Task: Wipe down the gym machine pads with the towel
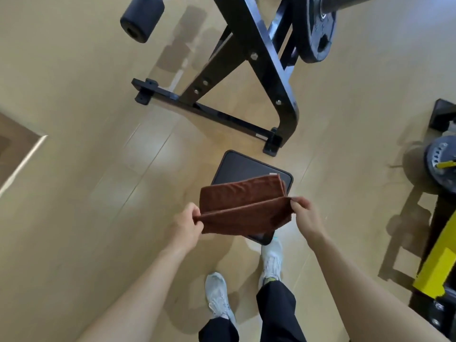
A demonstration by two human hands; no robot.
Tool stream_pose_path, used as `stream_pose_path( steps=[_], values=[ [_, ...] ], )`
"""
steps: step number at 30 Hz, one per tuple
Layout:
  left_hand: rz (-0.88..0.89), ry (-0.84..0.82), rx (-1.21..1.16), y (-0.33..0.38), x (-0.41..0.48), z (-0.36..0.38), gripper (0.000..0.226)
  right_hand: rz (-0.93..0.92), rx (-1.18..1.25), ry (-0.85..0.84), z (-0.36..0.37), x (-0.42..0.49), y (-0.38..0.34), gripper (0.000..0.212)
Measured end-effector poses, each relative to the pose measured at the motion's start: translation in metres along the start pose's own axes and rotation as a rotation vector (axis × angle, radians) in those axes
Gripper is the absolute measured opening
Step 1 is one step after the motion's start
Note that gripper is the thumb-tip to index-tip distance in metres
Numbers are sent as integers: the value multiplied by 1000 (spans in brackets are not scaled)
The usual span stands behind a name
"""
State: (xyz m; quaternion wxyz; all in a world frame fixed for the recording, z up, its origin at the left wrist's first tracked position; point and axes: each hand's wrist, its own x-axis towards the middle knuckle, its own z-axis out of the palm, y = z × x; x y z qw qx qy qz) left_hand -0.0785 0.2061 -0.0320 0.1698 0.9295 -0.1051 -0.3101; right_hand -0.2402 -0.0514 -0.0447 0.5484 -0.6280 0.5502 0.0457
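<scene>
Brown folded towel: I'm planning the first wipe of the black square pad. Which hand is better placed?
Probably right: the right hand pinches the brown folded towel right beside the black square pad; the left hand pinches it over tan floor.

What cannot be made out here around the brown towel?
- Head view: the folded brown cloth towel, pinched by the left hand and right hand, hides the middle of the black square pad.
- Head view: the top edge cuts off the black cylindrical foam roller and the black weight plate.
- Head view: the right edge cuts off the yellow machine.
</scene>
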Motion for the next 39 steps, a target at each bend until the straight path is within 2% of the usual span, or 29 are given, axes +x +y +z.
stream_pose_path(
  steps=[2, 4, 6, 7, 9, 13, 15, 18, 20, 22, 24, 25, 27, 28, 30, 35, 39],
  values=[
    [-95, 35, -161, 1, 25, 7, 20, -22, -31, 7, 13, 26, -12, 19],
    [-230, 32, -330, 0, 46, 18, 53, -31, -142, 64, 25, 45, -15, 40],
    [-419, -72, -503, -1, 60, 33, 82, 6, -260, 129, 36, 46, -11, 49],
    [-479, -140, -570, -2, 64, 40, 82, 33, -290, 151, 42, 42, -7, 50],
    [-495, -215, -607, -7, 64, 55, 60, 90, -293, 191, 52, 29, 2, 52],
    [-307, 55, -287, -3, 45, 53, 18, 33, -370, 324, 63, 1, 8, 46],
    [-271, 110, -281, 14, 31, 41, 12, -11, -252, 192, 67, -8, 6, 40],
    [-238, 107, -331, 54, 9, 29, 13, -69, -35, -126, 71, -19, -6, 30],
    [-188, 32, -482, 86, 0, 30, 14, -81, 152, -186, 72, -17, -13, 32],
    [-180, -153, -706, 117, -4, 32, 16, -43, 226, -148, 68, -7, -16, 35],
    [-174, -280, -763, 130, 3, 42, 20, 62, 143, 21, 56, 9, -6, 35],
    [-189, -286, -749, 129, 7, 49, 22, 154, 87, 146, 48, 18, 1, 34],
    [-260, -183, -664, 119, 17, 64, 19, 294, -21, 321, 32, 30, 16, 35],
    [-300, -108, -585, 111, 21, 71, 14, 328, -82, 331, 28, 33, 21, 39],
    [-364, -32, -473, 99, 25, 81, 14, 330, -231, 233, 29, 34, 23, 50],
    [-317, -225, -443, 86, 30, 82, 19, 274, -240, -43, 39, 25, 3, 70],
    [-216, -245, -256, 83, 18, 52, 21, 229, -473, 24, 34, 1, -21, 58]
  ],
)
